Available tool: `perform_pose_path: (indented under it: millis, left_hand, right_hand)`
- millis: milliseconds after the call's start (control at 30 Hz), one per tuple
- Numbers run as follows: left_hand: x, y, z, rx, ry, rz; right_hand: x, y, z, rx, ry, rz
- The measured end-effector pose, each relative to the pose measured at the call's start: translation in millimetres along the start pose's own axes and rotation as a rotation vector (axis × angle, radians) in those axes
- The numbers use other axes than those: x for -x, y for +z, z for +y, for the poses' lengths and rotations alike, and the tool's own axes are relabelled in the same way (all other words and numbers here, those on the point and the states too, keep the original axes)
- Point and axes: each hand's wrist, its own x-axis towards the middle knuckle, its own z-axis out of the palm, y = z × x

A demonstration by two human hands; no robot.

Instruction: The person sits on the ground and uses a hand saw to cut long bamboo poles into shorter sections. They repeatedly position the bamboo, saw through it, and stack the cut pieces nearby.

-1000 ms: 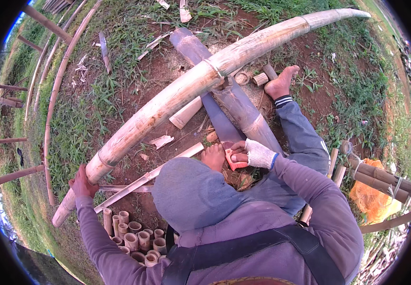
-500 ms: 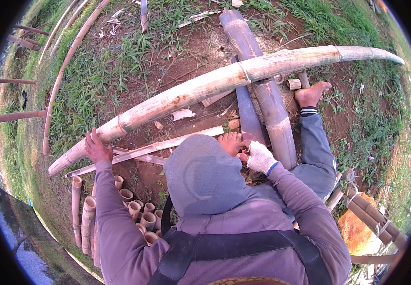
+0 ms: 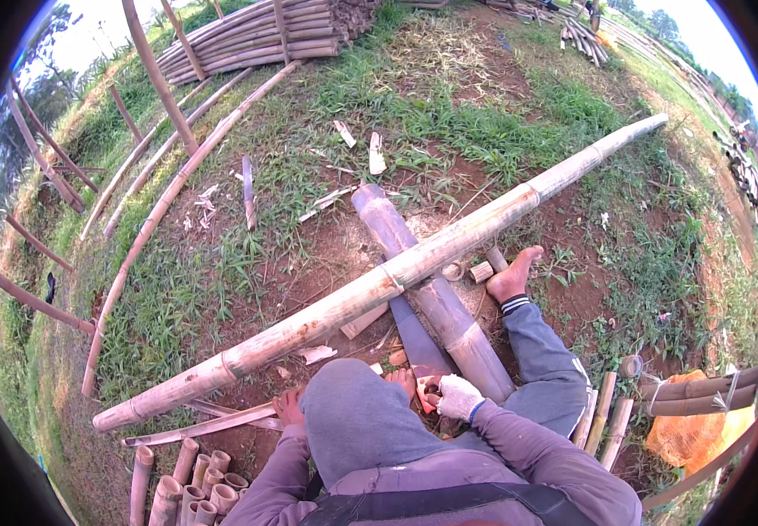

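No lettering, number, label or sign is legible anywhere. The trouser leg [image 3: 543, 344] carries a striped cuff [image 3: 515, 303] of plain light and dark bands, and a pale mark [image 3: 578, 367] at its knee, too small to make out. No print can be read on the orange bag [image 3: 693, 434].
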Motion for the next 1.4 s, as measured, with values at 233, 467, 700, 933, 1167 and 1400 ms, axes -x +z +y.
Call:
perform_pose_path:
  millis: [233, 467, 700, 933, 1167, 1400]
  left_hand:
    - [-38.7, -19.9, -7.5, -0.182, -0.004, -0.120]
    - [-23.0, -54.8, -12.5, -0.168, -0.105, -0.134]
    - [-7.3, -102.7, -8.7, -0.080, -0.186, -0.102]
    - [14.0, -147.5, 10.8, 0.116, -0.193, -0.060]
    - [22.4, -199.3, 67.2, 0.665, -0.120, -0.122]
    - [14.9, -201.0, 127.5, 1.447, -0.007, -0.545]
  right_hand:
    - [27.3, -41.2, 45.1, -0.102, 0.006, 0.567]
    - [102.9, -161.0, 103.9, 0.371, 0.716, 0.499]
    - [117.7, -166.4, 125.6, 0.343, 0.828, 0.330]
    - [116.6, -165.9, 113.1, 0.330, 0.853, 0.355]
    - [112.4, -170.9, 99.8, 0.367, 0.925, 0.225]
    - [100.1, -173.8, 93.4, 0.365, 0.984, 0.117]
